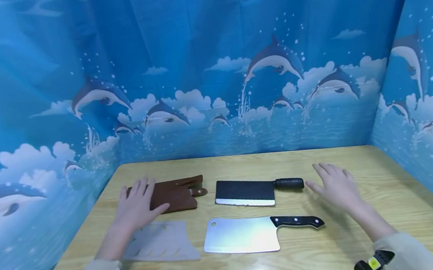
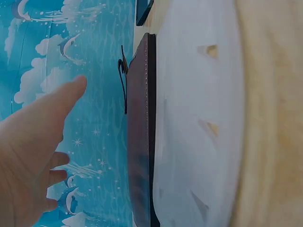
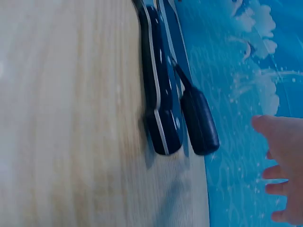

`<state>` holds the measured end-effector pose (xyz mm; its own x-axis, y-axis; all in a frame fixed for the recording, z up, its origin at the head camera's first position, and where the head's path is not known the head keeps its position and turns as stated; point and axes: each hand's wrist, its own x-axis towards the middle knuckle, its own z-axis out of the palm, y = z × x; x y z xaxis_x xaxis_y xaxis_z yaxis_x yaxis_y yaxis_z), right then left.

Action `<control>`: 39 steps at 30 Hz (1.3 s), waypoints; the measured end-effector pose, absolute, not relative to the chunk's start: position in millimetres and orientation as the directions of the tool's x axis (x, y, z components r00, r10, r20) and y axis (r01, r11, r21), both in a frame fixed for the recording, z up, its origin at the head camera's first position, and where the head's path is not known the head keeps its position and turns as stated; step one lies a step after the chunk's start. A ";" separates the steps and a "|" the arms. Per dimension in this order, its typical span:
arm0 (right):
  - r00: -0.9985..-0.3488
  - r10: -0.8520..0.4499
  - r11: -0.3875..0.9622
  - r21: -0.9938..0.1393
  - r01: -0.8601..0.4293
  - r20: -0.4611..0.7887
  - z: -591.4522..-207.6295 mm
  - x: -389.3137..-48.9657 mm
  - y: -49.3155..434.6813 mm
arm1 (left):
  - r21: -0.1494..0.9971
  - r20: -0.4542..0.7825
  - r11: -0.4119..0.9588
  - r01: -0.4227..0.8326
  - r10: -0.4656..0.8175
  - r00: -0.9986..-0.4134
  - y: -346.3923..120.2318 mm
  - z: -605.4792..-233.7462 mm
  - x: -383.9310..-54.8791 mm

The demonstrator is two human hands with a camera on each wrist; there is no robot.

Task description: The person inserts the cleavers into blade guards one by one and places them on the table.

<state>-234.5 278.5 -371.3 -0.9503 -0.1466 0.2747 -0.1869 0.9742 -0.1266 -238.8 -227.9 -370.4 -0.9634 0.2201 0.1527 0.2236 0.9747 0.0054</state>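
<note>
Headcam: loose left hand (image 1: 136,206) by brown sheath (image 1: 173,197), loose right hand (image 1: 338,188) by black cleaver (image 1: 245,191)

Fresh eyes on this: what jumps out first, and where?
Likely the vivid blue dolphin curtain behind the table, wrapping both sides. Then the shiny silver cleaver, mid-table on the near side, and the dark-bladed cleaver just beyond it. At left in the head view, the left hand partly hides a brown sheath.
</note>
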 end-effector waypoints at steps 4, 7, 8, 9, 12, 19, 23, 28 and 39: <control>-0.935 -0.204 0.955 -0.150 -0.255 0.290 -373.7 -226.5 271.1 | -0.033 0.205 0.966 0.258 0.259 -0.944 -227.1 -371.0 -228.6; -0.929 -0.230 0.934 -0.203 -0.295 0.290 -376.2 -221.5 265.5 | -0.032 0.237 0.954 0.297 0.296 -0.925 -224.6 -371.2 -221.1; -0.929 -0.235 0.925 -0.228 -0.304 0.285 -376.9 -220.5 263.5 | -0.027 0.245 0.950 0.311 0.308 -0.919 -223.7 -371.2 -218.8; -0.931 -0.239 0.917 -0.252 -0.310 0.275 -377.7 -219.7 261.4 | -0.025 0.251 0.945 0.326 0.321 -0.913 -222.8 -371.7 -217.1; -0.942 -0.252 0.890 -0.328 -0.315 0.222 -379.7 -218.0 254.6 | 0.001 0.240 0.930 0.368 0.358 -0.902 -220.2 -373.1 -210.9; -0.924 -0.361 0.778 -0.505 -0.373 0.125 -388.7 -218.4 246.4 | 0.084 0.127 0.872 0.482 0.470 -0.873 -219.9 -386.0 -199.9; -0.906 -0.418 0.736 -0.556 -0.385 0.075 -393.7 -219.9 242.8 | 0.145 0.037 0.841 0.521 0.522 -0.852 -223.2 -389.6 -193.3; -0.883 -0.468 0.721 -0.567 -0.398 0.025 -396.6 -221.1 237.5 | 0.178 -0.049 0.830 0.529 0.544 -0.838 -227.5 -390.4 -188.2; -0.861 -0.508 0.713 -0.577 -0.398 -0.033 -403.6 -221.4 231.6 | 0.210 -0.060 0.835 0.509 0.531 -0.845 -230.0 -395.3 -188.2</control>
